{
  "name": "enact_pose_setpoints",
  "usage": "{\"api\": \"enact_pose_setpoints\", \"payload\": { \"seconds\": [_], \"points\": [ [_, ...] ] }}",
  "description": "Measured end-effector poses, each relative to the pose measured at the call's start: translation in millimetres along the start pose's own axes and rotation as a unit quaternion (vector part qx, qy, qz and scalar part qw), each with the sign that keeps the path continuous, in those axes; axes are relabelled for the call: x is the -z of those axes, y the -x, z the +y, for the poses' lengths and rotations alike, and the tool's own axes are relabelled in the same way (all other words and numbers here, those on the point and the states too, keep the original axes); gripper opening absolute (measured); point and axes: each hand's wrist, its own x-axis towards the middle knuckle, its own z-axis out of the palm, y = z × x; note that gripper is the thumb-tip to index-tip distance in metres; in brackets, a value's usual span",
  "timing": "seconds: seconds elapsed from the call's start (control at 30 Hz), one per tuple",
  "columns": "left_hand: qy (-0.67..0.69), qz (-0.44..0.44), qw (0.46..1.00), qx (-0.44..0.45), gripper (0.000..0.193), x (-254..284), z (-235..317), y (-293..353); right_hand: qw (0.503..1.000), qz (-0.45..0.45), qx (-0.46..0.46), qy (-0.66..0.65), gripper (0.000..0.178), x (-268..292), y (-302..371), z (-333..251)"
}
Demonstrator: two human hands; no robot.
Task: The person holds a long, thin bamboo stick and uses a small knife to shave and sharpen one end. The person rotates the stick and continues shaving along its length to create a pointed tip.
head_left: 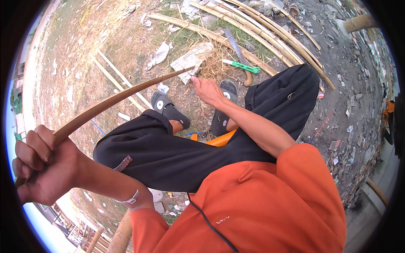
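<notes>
My left hand [46, 164], at the far left, is wrapped round the near end of a long bamboo strip [105, 103]. The strip slants up and away to the right, bowing slightly, with its thin tip over a pale block of wood [198, 55]. My right hand [207, 90] is closed just below that tip, thumb uppermost. Whatever its curled fingers hold is hidden, and I cannot tell whether they touch the strip. Beyond this hand lie a green-and-white utility knife [241, 66] and a long-bladed tool with a curved wooden handle [236, 46].
Several long split bamboo lengths [253, 31] lie at the far right, and two thin strips [122, 80] at the left. Dry shavings [217, 67] surround the block. My sandalled feet [171, 110] stand near it. Part of something orange [221, 139] shows beneath my legs.
</notes>
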Motion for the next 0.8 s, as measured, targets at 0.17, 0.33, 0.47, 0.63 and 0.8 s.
{"api": "enact_pose_setpoints", "payload": {
  "seconds": [0.17,0.33,0.47,0.63,0.8],
  "points": [
    [0.005,-0.009,1.0,0.004,0.039,1,-2,1,0.999,-0.034,-0.025,-0.004,0.055,2,-1,-3],
    [0.014,-0.027,1.0,0.005,0.04,-5,2,3,1.0,-0.015,0.018,-0.02,0.054,1,3,-4],
    [0.021,-0.028,0.999,0.01,0.042,-3,1,4,1.0,0.0,0.017,0.001,0.053,1,-5,-7],
    [0.075,-0.077,0.994,0.024,0.046,-8,-4,7,0.999,-0.018,-0.013,0.026,0.057,0,-6,3],
    [0.023,-0.027,0.999,0.002,0.047,-6,-2,7,0.996,-0.033,-0.051,0.062,0.058,1,-19,8]
  ]
}}
